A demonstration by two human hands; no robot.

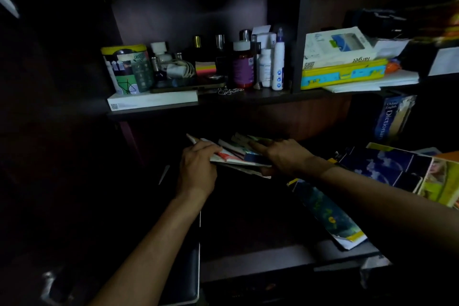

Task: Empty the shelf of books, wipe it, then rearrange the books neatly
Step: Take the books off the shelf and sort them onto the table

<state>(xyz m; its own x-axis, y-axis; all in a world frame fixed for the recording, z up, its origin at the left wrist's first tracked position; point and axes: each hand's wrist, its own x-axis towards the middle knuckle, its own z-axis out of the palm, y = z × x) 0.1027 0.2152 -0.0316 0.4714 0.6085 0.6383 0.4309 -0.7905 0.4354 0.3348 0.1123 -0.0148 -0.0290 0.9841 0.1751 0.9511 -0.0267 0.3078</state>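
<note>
Hands gather a loose stack inside the dark shelf

Books (236, 154), thin and fanned, sit toward the back of the lower shelf (273, 256), between both hands. The left hand (197, 169) curls its fingers round the stack's left edge; the right hand (283, 156) lies over the top, thumb seemingly beneath, likely squaring it up for lifting. More books (330, 213) lie near the shelf's right front corner.

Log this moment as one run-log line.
stage: emptying lower shelf | left hand: grips stack of thin books | right hand: rests on stack | dictionary: upright, right
</note>
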